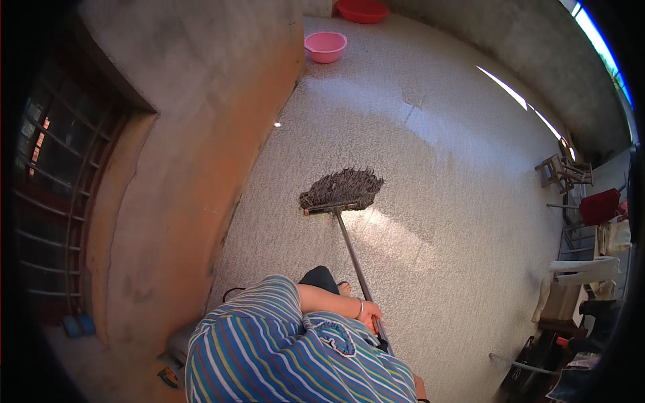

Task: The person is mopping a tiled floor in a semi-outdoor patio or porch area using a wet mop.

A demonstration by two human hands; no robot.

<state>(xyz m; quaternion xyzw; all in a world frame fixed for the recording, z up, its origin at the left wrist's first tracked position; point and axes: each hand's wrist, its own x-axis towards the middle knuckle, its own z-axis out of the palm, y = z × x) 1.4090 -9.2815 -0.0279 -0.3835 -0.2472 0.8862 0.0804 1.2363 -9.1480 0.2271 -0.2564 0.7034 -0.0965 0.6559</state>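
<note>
A mop with a dark grey, shaggy head (344, 188) lies spread on the speckled floor ahead of me. Its long metal handle (355, 258) slants back toward my body. Across my front reaches my left arm, a light bangle at the wrist, and my left hand (371, 316) is closed around the handle. Below that hand the handle runs down out of sight behind my striped top (282, 356). Only a sliver of my right arm shows at the bottom edge; the right hand itself is hidden.
A wall (195, 134) with a barred window (60, 174) runs along the left. At the far end stand a pink basin (326, 48) and a red basin (363, 11). Wooden stools (557, 173), a red cloth (600, 206) and cluttered furniture line the right side.
</note>
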